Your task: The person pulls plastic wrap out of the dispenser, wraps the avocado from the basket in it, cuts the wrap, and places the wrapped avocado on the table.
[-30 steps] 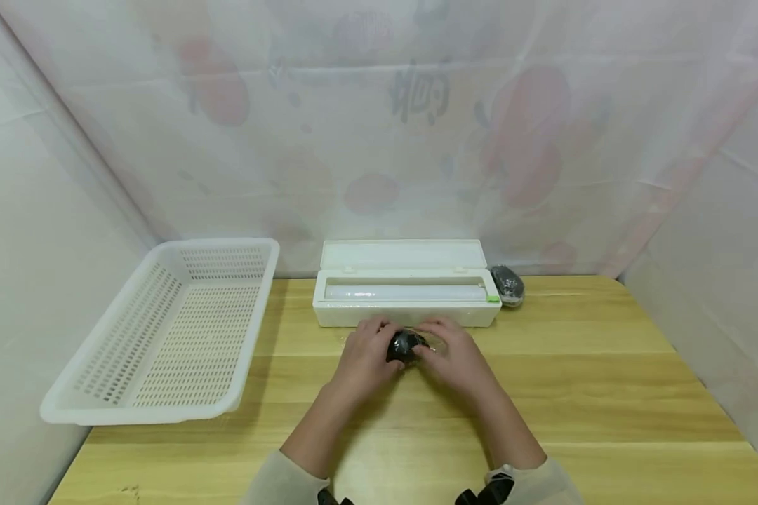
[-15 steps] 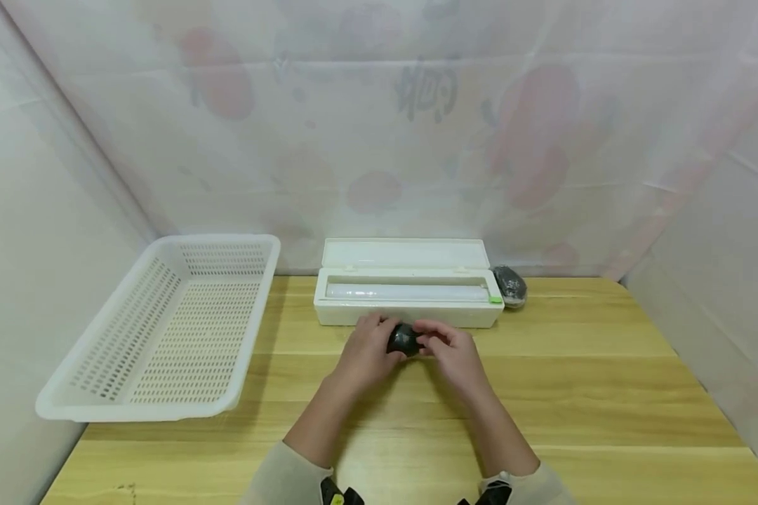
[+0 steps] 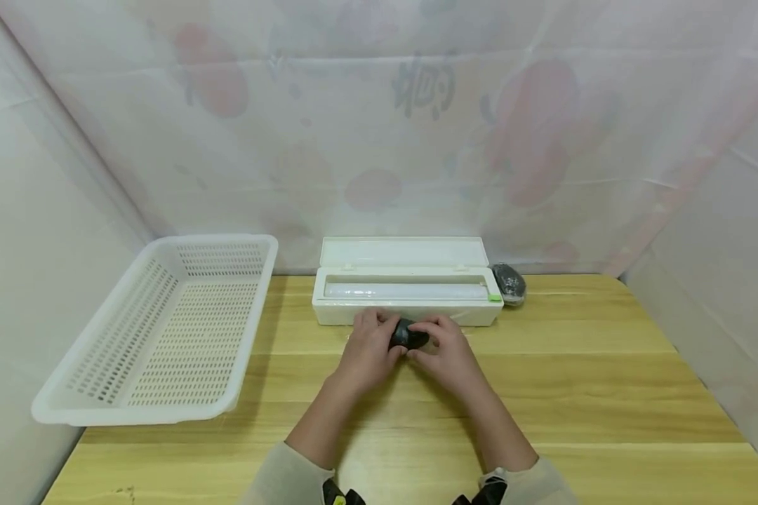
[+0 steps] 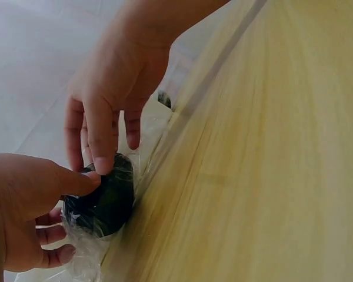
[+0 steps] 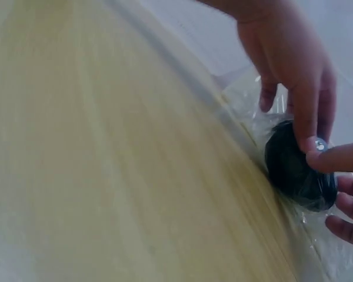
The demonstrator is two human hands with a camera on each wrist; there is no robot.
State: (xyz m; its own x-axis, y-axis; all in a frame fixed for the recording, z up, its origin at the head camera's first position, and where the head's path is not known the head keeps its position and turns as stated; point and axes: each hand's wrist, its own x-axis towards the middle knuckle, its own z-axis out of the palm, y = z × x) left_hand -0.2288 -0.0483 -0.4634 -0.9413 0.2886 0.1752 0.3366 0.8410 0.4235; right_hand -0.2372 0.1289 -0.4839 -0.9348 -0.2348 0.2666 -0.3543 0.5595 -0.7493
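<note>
A dark, smooth oval object (image 3: 403,335), wrapped in clear cling film (image 4: 85,249), sits between both hands at the front of a white cling film dispenser (image 3: 337,315). From its left side my left hand (image 3: 365,354) holds the object, thumb near and fingers beyond. My right hand (image 3: 450,356) curls at its right end with thumb and index finger on the wrapped surface. In the left wrist view, the left thumb and a right fingertip meet on top of the oval object (image 4: 109,202). Loose film bunches around it in the right wrist view, where its far underside is hidden.
The dispenser's lid (image 3: 404,252) stands raised, showing the film roll (image 3: 407,291) inside. At its right end lies another dark film-wrapped object (image 3: 509,285). A white slotted plastic basket (image 3: 243,351) stands left on the wooden table (image 3: 575,393). Pale sheeting (image 3: 379,140) hangs behind.
The right thumb and fingers have shifted about the object's right end, lifting slightly and then closing on it again. The left hand keeps its hold, and the object has turned a little.
</note>
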